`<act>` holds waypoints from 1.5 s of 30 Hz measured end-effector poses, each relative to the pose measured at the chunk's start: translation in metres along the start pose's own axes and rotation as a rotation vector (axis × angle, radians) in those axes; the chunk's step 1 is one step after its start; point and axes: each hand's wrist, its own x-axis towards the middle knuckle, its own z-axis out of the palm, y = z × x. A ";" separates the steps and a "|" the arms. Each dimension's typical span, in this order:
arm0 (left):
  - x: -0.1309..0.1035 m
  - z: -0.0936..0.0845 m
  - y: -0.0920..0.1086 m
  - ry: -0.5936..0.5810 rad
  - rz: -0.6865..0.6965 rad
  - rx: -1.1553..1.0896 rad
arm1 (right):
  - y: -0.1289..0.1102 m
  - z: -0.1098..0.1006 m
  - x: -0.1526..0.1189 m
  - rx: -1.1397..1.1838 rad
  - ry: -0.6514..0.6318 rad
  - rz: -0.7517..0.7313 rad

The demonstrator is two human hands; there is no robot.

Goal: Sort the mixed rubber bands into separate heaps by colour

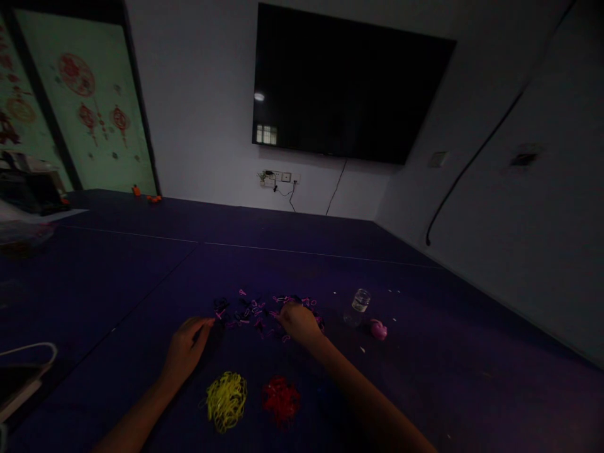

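Observation:
Small pink and dark rubber bands (257, 306) lie scattered on the dark blue floor in front of me. At their left edge is my left hand (186, 347), thumb and forefinger pinched together beside a few dark and pink bands; whatever is between the fingertips is too small to make out. Over the right part of the scatter, my right hand (298, 322) points its closed fingers down among the bands. What it grips is hidden. Nearer to me, between my forearms, sit a heap of yellow rubber bands (226, 401) and a smaller heap of red rubber bands (281, 401).
Right of my right hand, a clear plastic bottle (360, 302) lies tilted, with a pink rounded object (378, 329) beside it. Small white scraps dot the floor. A white-edged object (26, 393) is at the left edge. A television (349, 82) hangs on the far wall.

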 end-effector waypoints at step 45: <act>-0.002 0.001 0.000 -0.080 -0.046 0.000 | 0.023 -0.008 0.019 -0.059 0.000 0.075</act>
